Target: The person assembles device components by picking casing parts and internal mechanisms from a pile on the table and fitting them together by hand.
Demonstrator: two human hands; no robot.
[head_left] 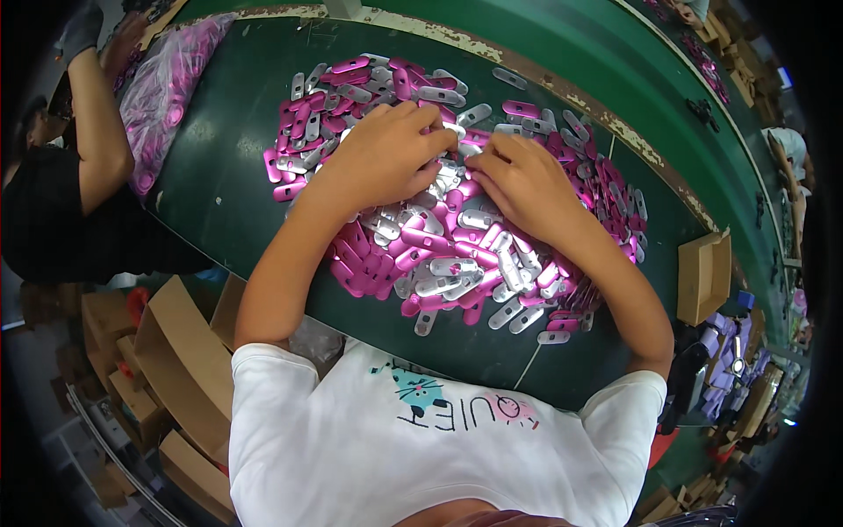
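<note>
Taking the small gap between the two hands as the centre of the dial, the pink and silvery pieces [426, 240], oblong with rounded ends, lie heaped on the dark green table [224, 149] nearly all the way round. The broadest, loosest part of the heap spreads below the gap from 5 to 7 o'clock, a dense bank runs out past the right hand [531, 180] at about 4, and another cluster stands beyond the left hand [386, 149] from 9 round to 12. The left hand sits at 9 o'clock, palm down, fingers bent and pointing toward 3, its tips among silvery pieces. The right hand sits between 3 and 4, also palm down, fingers curled toward the gap, its tips close to the left hand's and touching the heap. Whether either hand grips a piece cannot be told, since the fingers cover what lies under them. Between 9 and 10 o'clock a clear plastic bag [171, 97] full of pink items rests by a co-worker's arm [98, 132]; near 4 stands an open cardboard box [702, 279]. As for writing, the white shirt [351, 448] at 6 o'clock bears dark lettering, upside down in this view, beside a teal cartoon animal [419, 391]. Many pieces carry a small dark mark or slot, too small to make out.
</note>
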